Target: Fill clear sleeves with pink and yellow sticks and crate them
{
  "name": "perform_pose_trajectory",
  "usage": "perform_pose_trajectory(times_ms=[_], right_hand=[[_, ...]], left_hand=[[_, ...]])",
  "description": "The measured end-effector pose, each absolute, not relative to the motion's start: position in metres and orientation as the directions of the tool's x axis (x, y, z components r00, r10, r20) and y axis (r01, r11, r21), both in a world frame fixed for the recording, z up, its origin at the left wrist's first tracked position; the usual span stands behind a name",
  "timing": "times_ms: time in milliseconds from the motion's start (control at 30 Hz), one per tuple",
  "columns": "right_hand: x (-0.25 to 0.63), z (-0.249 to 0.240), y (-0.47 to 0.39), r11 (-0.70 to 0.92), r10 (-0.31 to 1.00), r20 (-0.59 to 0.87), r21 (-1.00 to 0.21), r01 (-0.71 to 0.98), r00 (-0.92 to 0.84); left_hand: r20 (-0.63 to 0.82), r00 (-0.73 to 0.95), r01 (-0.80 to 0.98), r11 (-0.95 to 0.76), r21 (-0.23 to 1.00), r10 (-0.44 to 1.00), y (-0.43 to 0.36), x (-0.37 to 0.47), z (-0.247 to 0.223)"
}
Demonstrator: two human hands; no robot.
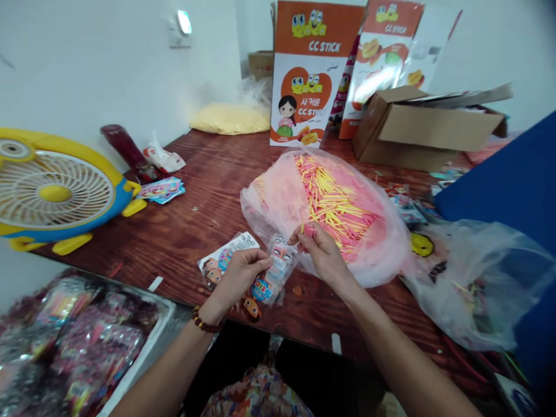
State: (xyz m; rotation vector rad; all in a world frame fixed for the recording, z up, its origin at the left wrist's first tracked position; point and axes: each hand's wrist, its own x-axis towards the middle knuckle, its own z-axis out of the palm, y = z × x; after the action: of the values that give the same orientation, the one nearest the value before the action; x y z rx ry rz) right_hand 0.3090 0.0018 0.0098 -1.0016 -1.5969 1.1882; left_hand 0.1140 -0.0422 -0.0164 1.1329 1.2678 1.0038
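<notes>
1. The left hand [241, 272] is closed on a small clear packet [271, 275] with cartoon print, and holds it up just above the tabletop [191, 226].
2. The right hand [319, 252] pinches a few pink sticks [309, 230] between its fingertips, right at the top of the packet. The two hands are close together, almost touching.
3. The sticks seem to come from the big pink bag [330, 208], which lies open just behind the hands and is full of pink and yellow sticks.
4. One more flat packet [223, 258] lies on the tabletop under the left hand, and it looks not yet filled.
5. At the lower left, a tray [152, 341] holds many shiny packets, which look finished, so I judge a good part of the work is done. The big bag is still very full, so much is left too.
6. Further away are a yellow fan [52, 191] at the left, orange boxes [310, 69] with the words "CC STICK" at the back, an open cardboard box [417, 124], and a clear plastic bag [473, 278] at the right.
7. I cannot tell if any stick is already inside the held packet.
</notes>
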Motion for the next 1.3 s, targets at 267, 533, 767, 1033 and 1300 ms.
perform_pose_trajectory(times_ms=[267,533,767,1033,1300], right_hand=[[0.291,0.002,-0.003,0.470,0.799,0.146,-0.757,0.453,-0.584],[0.289,0.003,0.000,0.284,0.842,0.041,-0.882,0.376,-0.539],[0.276,0.015,-0.004,0.065,0.980,0.133,-0.919,-0.388,-0.151],[0.246,0.016,-0.017,0.125,0.978,0.188,-0.876,-0.465,-0.092],[0.256,0.000,-0.026,0.051,0.969,0.110,-0.965,-0.256,-0.222]], left_hand=[[-0.210,0.094,0.065,0.205,0.977,0.973,-0.045,0.100,-0.027],[-0.173,0.168,0.117,0.154,0.981,0.971,-0.051,0.097,-0.032],[-0.059,0.193,0.128,0.035,0.991,0.979,-0.055,0.097,-0.032],[-0.022,0.177,0.039,0.015,0.999,0.984,-0.055,0.103,-0.028],[-0.014,0.143,0.001,0.014,1.000,0.990,-0.051,0.104,-0.031]])
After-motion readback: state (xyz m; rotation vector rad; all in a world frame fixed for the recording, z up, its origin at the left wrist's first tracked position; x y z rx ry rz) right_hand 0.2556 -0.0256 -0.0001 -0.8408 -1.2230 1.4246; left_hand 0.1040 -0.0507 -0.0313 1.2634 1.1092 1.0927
